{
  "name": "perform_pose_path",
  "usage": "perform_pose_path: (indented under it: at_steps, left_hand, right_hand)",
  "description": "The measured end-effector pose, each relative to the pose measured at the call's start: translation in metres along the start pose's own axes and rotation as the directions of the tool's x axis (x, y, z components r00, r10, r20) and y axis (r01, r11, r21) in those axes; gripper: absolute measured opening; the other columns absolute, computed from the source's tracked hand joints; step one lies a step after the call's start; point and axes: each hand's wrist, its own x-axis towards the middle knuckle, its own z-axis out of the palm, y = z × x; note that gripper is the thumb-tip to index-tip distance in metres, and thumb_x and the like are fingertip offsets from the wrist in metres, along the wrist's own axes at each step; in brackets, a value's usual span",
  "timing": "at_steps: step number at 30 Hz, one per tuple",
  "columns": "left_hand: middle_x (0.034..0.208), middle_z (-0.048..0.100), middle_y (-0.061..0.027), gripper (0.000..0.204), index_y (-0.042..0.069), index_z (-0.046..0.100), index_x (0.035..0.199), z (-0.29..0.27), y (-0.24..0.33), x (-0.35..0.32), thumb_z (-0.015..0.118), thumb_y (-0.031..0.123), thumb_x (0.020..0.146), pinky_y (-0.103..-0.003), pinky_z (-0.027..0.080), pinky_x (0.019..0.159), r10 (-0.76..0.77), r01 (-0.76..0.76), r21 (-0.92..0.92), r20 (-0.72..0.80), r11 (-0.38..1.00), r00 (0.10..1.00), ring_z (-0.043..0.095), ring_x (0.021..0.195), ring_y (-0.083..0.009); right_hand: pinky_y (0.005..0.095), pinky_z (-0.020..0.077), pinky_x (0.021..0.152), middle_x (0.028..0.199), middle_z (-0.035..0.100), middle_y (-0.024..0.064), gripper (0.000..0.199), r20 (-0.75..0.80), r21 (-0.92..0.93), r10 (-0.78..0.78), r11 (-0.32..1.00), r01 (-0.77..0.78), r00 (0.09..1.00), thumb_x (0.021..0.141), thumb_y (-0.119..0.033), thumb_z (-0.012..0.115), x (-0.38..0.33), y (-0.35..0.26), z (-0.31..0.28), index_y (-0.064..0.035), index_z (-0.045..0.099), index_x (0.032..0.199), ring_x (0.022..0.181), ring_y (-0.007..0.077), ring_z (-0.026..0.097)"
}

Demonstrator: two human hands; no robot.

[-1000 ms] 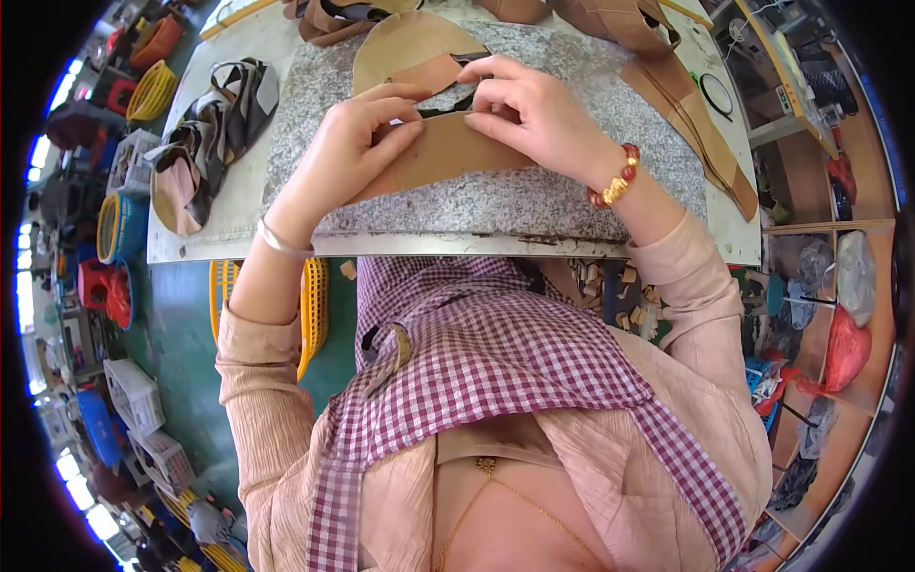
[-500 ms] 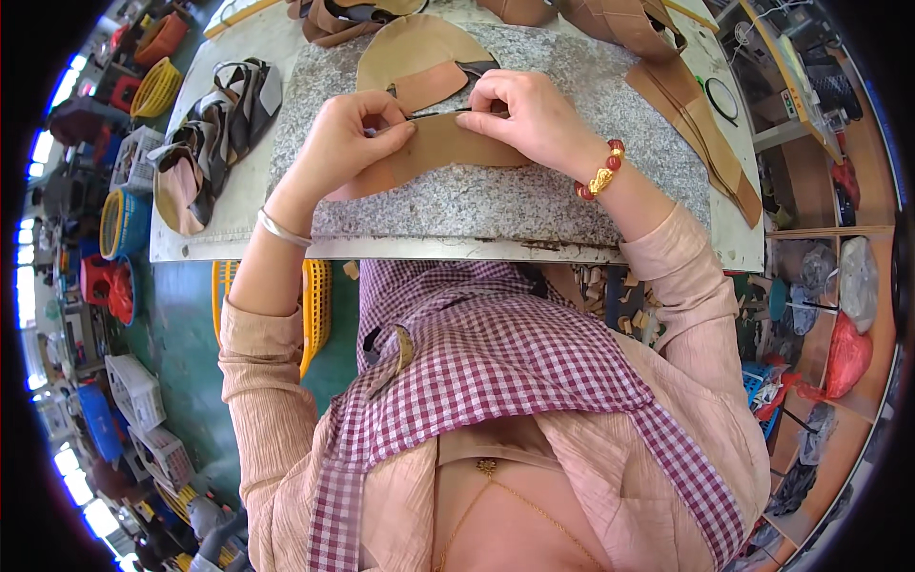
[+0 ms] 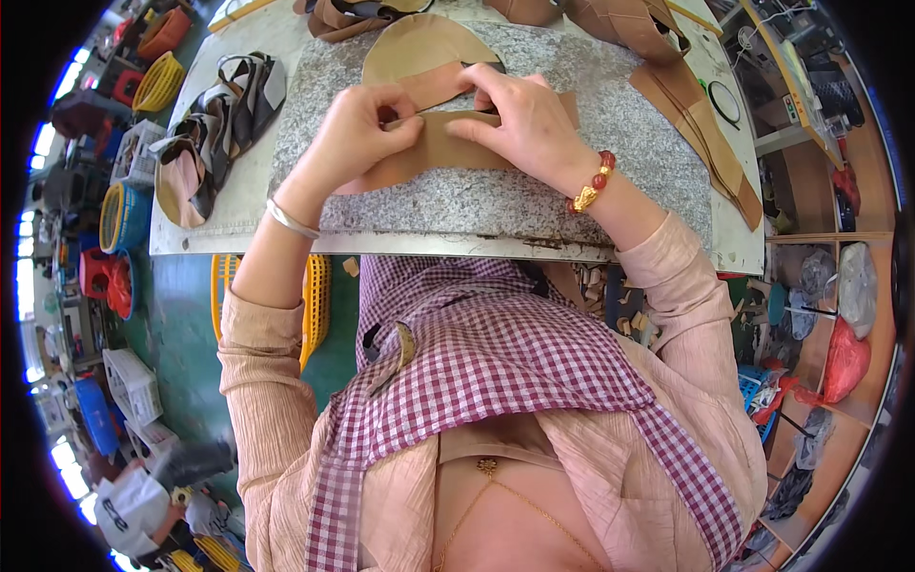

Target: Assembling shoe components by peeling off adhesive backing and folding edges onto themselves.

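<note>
A curved strip of brown leather-like material (image 3: 434,157) lies in front of me, its far edge between my two hands. My left hand (image 3: 367,129) is closed on that edge near the strip's left part, thumb on top and fingers curled. On the right part, my right hand (image 3: 529,119) presses its thumb on the strip, with the index finger bent over the far edge; the other fingers are partly hidden. Just beyond the strip lies a rounded tan piece (image 3: 419,48) with a pinkish-brown band (image 3: 438,84) and a dark bit at its right.
A speckled grey board (image 3: 381,214) covers the middle of the white table (image 3: 214,238). Dark and grey cut pieces (image 3: 214,129) are heaped at left. Long brown strips (image 3: 691,133) lie at right, brown pieces (image 3: 629,29) at the back. A yellow basket (image 3: 316,305) stands below the table edge.
My right hand's index finger has lifted and reached farther away, its thumb shifting slightly left. My left hand has moved a little right. The strip has shifted slightly away from me.
</note>
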Motion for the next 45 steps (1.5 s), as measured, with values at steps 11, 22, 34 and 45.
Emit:
perform_pose_path:
  at_steps: [11,22,34,45]
  left_hand:
    - [0.062,0.058,0.0022,0.008,0.003,0.068,0.075,-0.020,-0.003,-0.002,0.070,0.009,0.080,-0.021,0.042,0.053,0.024,-0.025,0.001,0.171,1.000,0.985,0.046,0.054,-0.0084]
    - [0.064,0.060,0.0029,0.004,0.004,0.069,0.078,0.001,0.013,-0.002,0.070,0.007,0.081,-0.020,0.042,0.053,0.094,-0.111,0.069,0.215,0.991,0.972,0.048,0.056,-0.0066]
    - [0.067,0.061,0.0036,0.004,0.005,0.068,0.077,-0.001,-0.009,-0.005,0.069,0.007,0.082,-0.018,0.041,0.054,0.054,0.045,-0.239,0.392,0.970,0.918,0.050,0.058,-0.0051]
    - [0.076,0.065,0.0015,0.005,0.002,0.068,0.077,0.011,0.016,-0.009,0.068,0.002,0.082,-0.017,0.040,0.055,0.087,-0.029,-0.147,0.405,0.989,0.910,0.047,0.059,-0.0052]
  right_hand:
    - [0.0331,0.0365,0.093,0.107,0.060,-0.0027,0.007,0.190,-0.071,-0.207,0.972,0.224,0.960,0.086,-0.018,0.071,-0.002,0.010,-0.012,-0.0112,0.072,0.087,0.101,0.0154,0.051]
    - [0.0315,0.0426,0.089,0.106,0.064,0.0023,0.011,0.155,-0.160,-0.342,0.917,0.365,0.927,0.088,-0.017,0.069,0.001,0.005,-0.014,-0.0070,0.072,0.086,0.096,0.0184,0.055]
    - [0.0343,0.0469,0.065,0.073,0.064,0.0089,0.019,0.664,0.163,-0.075,0.985,-0.046,0.744,0.087,-0.014,0.064,0.005,-0.003,-0.042,0.0040,0.066,0.081,0.061,0.0229,0.054]
    - [0.0349,0.0445,0.061,0.062,0.056,0.0094,0.022,0.653,0.127,-0.017,0.988,-0.087,0.757,0.085,-0.013,0.065,-0.001,-0.022,-0.032,0.0058,0.062,0.074,0.054,0.0236,0.046]
